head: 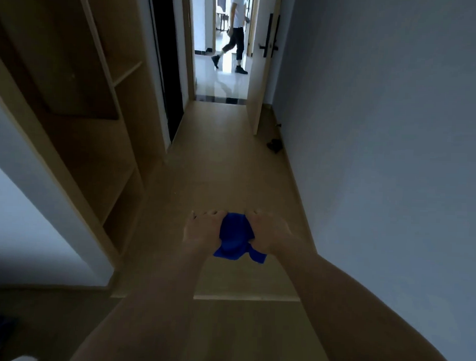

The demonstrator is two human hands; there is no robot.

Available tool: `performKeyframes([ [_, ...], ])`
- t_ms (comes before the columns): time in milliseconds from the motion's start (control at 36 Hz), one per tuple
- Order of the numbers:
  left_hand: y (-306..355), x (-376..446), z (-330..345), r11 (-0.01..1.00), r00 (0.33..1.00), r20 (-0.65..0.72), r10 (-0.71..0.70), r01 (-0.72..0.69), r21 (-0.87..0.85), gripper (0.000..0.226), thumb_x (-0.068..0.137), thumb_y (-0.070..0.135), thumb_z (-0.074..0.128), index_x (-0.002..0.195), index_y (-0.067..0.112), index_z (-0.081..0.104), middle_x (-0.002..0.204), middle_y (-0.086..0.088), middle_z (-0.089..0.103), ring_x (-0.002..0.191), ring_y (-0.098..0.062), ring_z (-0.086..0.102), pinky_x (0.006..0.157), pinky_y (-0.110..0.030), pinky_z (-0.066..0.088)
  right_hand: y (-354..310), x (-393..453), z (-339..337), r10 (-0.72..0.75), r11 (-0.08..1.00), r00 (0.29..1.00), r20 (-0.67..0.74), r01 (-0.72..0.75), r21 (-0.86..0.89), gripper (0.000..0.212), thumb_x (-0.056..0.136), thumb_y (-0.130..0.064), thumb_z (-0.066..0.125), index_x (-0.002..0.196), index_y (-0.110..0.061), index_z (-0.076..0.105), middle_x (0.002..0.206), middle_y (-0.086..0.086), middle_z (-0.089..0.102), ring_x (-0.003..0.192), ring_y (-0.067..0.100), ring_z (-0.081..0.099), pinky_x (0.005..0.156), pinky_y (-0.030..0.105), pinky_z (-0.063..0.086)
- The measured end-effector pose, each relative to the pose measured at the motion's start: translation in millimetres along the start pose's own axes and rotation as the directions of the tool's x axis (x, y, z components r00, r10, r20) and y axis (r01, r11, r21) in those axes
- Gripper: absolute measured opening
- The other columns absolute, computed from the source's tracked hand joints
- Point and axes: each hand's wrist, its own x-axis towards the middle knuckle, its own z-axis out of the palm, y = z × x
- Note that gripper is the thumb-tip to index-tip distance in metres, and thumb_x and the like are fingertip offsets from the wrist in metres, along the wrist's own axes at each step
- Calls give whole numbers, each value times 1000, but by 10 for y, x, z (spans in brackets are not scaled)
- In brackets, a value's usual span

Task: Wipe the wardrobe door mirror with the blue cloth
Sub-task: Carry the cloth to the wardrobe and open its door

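A bright blue cloth (234, 238) hangs bunched between my two hands, held out in front of me over the wooden floor. My left hand (201, 227) grips its left edge and my right hand (269, 231) grips its right edge, with a corner dangling below the right hand. An open wooden wardrobe (80, 99) with bare shelves stands on my left. A pale panel (28, 200) at the near left may be the wardrobe door; I cannot tell whether it is the mirror.
A narrow passage of wooden floor (218, 166) runs ahead to an open room door (262, 73). A person (236, 37) walks past in the bright hallway beyond. A plain wall (381, 131) lines the right side, with a small dark object (274, 146) at its foot.
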Motion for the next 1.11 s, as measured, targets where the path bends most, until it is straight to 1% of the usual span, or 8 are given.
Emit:
performKeyframes([
  [83,-157,448,-88,1000,1000,-12,-9,9,-16,61,82,13,56,138,29,34,136,4,48,124,-20,46,112,-41,27,66,464,-113,1,1000,1000,-8,-1,0,37,84,-19,60,117,-12,45,112,6,53,98,24,55,77,38,52],
  [167,-268,808,-118,998,1000,1,-18,18,-52,61,82,14,57,137,29,36,133,4,50,120,-20,48,98,-35,41,156,877,-180,7,1000,1000,19,-7,-20,40,84,-20,61,119,-14,44,113,5,52,100,24,55,79,38,52],
  [250,-358,1135,-111,995,998,32,-53,56,-81,63,82,15,56,138,32,33,131,6,49,119,-20,48,85,-33,47,265,1254,-190,-1,1000,999,41,2,-25,39,85,-20,60,120,-16,43,114,3,53,101,23,55,74,34,48],
  [333,-442,1527,-119,994,997,27,-71,73,-84,63,82,16,57,138,32,34,131,7,49,118,-19,48,81,-32,46,406,1674,-188,-21,999,999,38,22,-32,39,85,-21,60,120,-17,43,114,3,53,100,23,55,69,32,42],
  [556,-552,2942,-178,984,987,-15,-163,161,-75,66,82,19,60,140,33,32,137,9,44,123,-17,45,88,-32,45,1039,3056,-342,-103,994,994,39,105,-43,40,85,-25,61,120,-18,42,114,2,53,99,23,56,68,32,40],
  [833,-425,4709,-568,954,961,-48,-272,263,-143,62,85,24,56,142,31,31,140,7,43,124,-18,45,92,-35,46,2014,4711,-974,-216,969,976,33,218,-114,41,85,-25,59,123,-18,43,116,3,54,100,25,58,69,33,42],
  [917,-500,5066,-661,948,956,-38,-290,282,-146,65,83,21,57,142,32,30,140,7,43,124,-18,45,91,-36,48,2148,5120,-1069,-246,962,969,35,249,-114,45,84,-24,59,125,-18,42,116,3,54,101,25,58,71,34,45],
  [1111,-881,5839,-751,920,926,4,-377,375,-116,71,83,21,58,144,34,24,139,8,42,124,-17,44,88,-36,47,2211,6096,-1166,-337,933,940,48,340,-120,47,83,-24,61,125,-18,42,115,3,54,98,26,59,66,33,38],
])
